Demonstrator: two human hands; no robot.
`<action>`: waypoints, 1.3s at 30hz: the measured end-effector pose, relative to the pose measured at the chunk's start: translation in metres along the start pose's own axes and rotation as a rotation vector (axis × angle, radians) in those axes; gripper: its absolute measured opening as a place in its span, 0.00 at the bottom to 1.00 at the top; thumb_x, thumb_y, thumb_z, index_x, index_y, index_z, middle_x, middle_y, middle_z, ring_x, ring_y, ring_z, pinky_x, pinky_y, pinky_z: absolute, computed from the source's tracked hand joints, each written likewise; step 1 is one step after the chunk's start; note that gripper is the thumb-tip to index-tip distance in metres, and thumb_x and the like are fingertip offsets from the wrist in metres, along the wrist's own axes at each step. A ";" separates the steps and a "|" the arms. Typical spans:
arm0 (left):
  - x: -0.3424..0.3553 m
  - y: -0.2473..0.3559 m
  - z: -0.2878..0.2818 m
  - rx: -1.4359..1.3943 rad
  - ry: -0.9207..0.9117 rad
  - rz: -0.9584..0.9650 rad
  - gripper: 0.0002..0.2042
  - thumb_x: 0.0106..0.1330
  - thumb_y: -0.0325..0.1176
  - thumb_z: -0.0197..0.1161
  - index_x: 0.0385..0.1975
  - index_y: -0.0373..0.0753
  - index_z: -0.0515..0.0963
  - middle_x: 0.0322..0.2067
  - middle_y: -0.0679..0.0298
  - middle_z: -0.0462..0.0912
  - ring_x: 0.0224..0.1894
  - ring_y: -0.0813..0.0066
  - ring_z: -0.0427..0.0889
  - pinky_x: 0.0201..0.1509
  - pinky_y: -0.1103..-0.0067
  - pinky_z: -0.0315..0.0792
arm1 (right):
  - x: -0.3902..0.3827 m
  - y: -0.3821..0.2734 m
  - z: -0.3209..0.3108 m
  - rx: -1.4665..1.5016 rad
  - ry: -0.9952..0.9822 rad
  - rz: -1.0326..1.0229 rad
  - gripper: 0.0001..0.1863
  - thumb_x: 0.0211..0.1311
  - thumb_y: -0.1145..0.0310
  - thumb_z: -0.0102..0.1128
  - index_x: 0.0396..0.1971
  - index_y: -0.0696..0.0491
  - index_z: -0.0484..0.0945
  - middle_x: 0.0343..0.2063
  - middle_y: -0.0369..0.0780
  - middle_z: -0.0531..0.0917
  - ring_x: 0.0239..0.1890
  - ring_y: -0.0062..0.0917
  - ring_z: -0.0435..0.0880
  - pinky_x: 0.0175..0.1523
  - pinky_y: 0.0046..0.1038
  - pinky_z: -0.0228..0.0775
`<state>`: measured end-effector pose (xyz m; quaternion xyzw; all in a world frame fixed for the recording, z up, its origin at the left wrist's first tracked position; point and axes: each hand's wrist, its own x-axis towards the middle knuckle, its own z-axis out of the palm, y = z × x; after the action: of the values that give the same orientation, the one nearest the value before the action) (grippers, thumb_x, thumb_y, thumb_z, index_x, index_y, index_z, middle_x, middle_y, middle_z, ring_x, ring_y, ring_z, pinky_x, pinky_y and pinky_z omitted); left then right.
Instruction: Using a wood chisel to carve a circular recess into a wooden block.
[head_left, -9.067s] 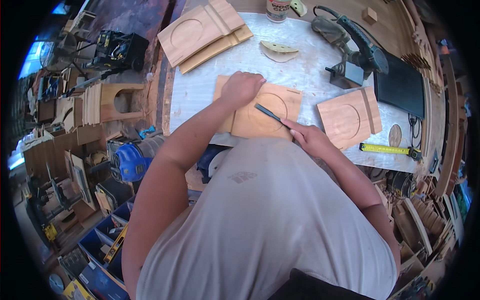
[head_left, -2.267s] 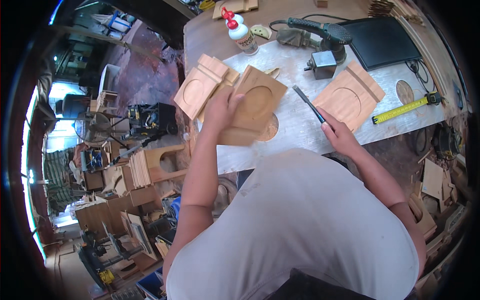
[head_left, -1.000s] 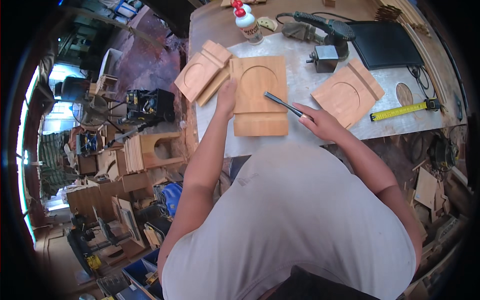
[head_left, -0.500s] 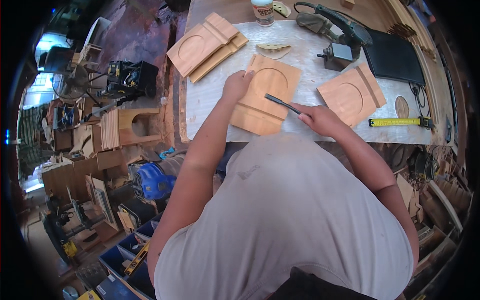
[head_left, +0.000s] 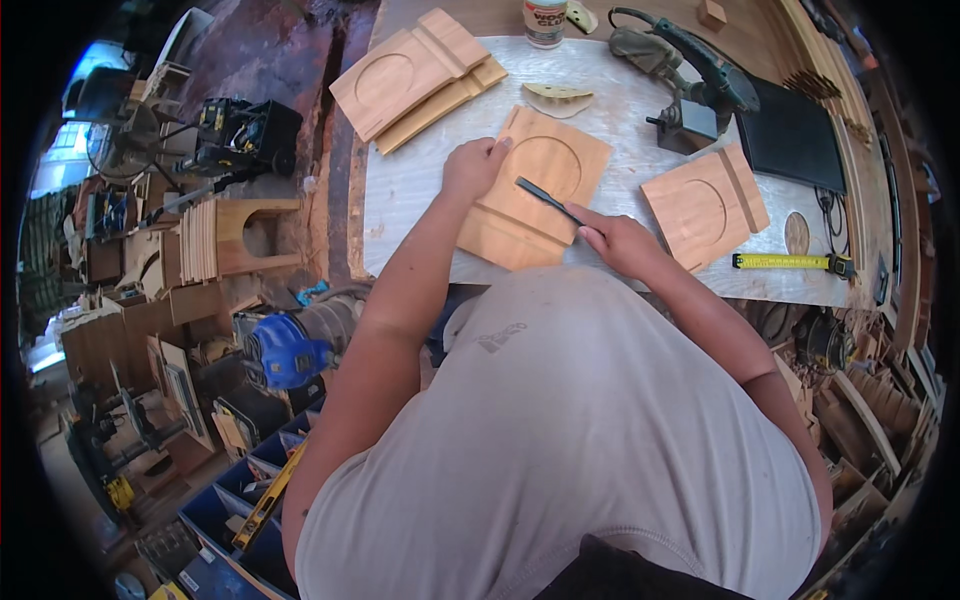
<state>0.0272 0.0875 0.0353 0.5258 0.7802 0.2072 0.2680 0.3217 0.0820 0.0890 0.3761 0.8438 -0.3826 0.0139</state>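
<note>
A pale wooden board (head_left: 553, 222) with a shallow round recess and a cross groove lies aslant on the bench before me. My left hand (head_left: 474, 170) grips its left edge, the thumb on top near the recess. In my right hand (head_left: 622, 243) is a dark chisel (head_left: 545, 195), its flat blade pointing up and left over the board, just below the recess. I cannot tell whether the blade touches the wood. Two similar boards (head_left: 415, 68) are stacked at the far left, and another recessed board (head_left: 705, 207) lies to the right.
Behind the board sit a curved wooden offcut (head_left: 557, 98) and a white glue bottle (head_left: 545, 24). A corded power tool (head_left: 690, 70) stands at the back right, by a dark flat sheet (head_left: 793, 135). An extended yellow tape measure (head_left: 785, 261) lies at the front right.
My right hand has shifted slightly left, and the chisel's tip has moved left and a little away from me across the board. My left hand keeps its hold on the board's edge.
</note>
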 end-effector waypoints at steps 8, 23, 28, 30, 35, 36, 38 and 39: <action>-0.001 0.000 0.000 0.015 0.014 0.005 0.26 0.72 0.58 0.50 0.33 0.39 0.84 0.33 0.49 0.86 0.41 0.46 0.83 0.47 0.59 0.75 | 0.005 0.000 0.013 0.079 0.084 -0.025 0.24 0.75 0.56 0.50 0.69 0.35 0.69 0.35 0.52 0.86 0.39 0.50 0.84 0.47 0.48 0.75; 0.000 0.000 -0.001 -0.031 -0.036 -0.039 0.27 0.72 0.59 0.51 0.38 0.38 0.84 0.37 0.47 0.85 0.41 0.49 0.84 0.48 0.63 0.75 | 0.013 0.012 0.018 0.058 0.114 0.052 0.25 0.75 0.56 0.48 0.70 0.36 0.67 0.39 0.53 0.86 0.41 0.52 0.84 0.48 0.48 0.75; -0.025 0.004 -0.019 -0.469 -0.203 -0.089 0.22 0.69 0.47 0.67 0.48 0.32 0.75 0.41 0.55 0.84 0.42 0.71 0.83 0.47 0.73 0.76 | -0.030 0.045 0.012 0.286 0.236 -0.016 0.26 0.74 0.61 0.52 0.70 0.42 0.67 0.37 0.51 0.86 0.39 0.40 0.86 0.49 0.37 0.75; -0.031 -0.009 -0.020 -0.517 -0.151 -0.066 0.21 0.69 0.44 0.66 0.50 0.32 0.74 0.42 0.56 0.84 0.43 0.71 0.83 0.48 0.73 0.76 | -0.041 0.049 0.015 0.353 0.203 0.101 0.27 0.73 0.63 0.54 0.71 0.45 0.67 0.40 0.50 0.86 0.41 0.34 0.86 0.50 0.33 0.74; -0.047 -0.020 -0.053 -0.956 0.053 -0.079 0.19 0.71 0.35 0.64 0.57 0.34 0.70 0.49 0.57 0.81 0.47 0.71 0.82 0.52 0.75 0.77 | -0.048 0.067 0.037 0.551 0.343 0.002 0.28 0.72 0.65 0.56 0.70 0.55 0.66 0.53 0.45 0.79 0.48 0.24 0.78 0.56 0.27 0.69; -0.048 -0.016 -0.064 -1.061 0.208 -0.040 0.20 0.72 0.34 0.62 0.58 0.35 0.68 0.50 0.56 0.80 0.49 0.70 0.82 0.53 0.72 0.78 | -0.047 0.074 0.041 0.556 0.341 0.000 0.28 0.72 0.65 0.56 0.70 0.55 0.66 0.53 0.45 0.79 0.48 0.24 0.78 0.56 0.27 0.69; -0.044 -0.025 -0.079 -1.238 0.437 0.070 0.22 0.73 0.29 0.57 0.64 0.36 0.63 0.57 0.55 0.76 0.56 0.65 0.80 0.59 0.67 0.78 | -0.040 0.076 0.045 0.554 0.301 0.015 0.29 0.73 0.65 0.57 0.71 0.53 0.65 0.39 0.41 0.82 0.35 0.20 0.79 0.44 0.25 0.72; -0.046 -0.028 -0.083 -1.228 0.444 0.070 0.22 0.73 0.29 0.57 0.64 0.36 0.63 0.57 0.55 0.76 0.56 0.65 0.80 0.59 0.67 0.78 | -0.038 0.080 0.043 0.562 0.297 0.007 0.29 0.73 0.65 0.57 0.71 0.53 0.65 0.39 0.41 0.82 0.35 0.20 0.79 0.44 0.25 0.72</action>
<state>-0.0313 0.0317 0.0913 0.2470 0.5392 0.7273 0.3453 0.3889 0.0636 0.0196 0.4198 0.6967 -0.5415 -0.2126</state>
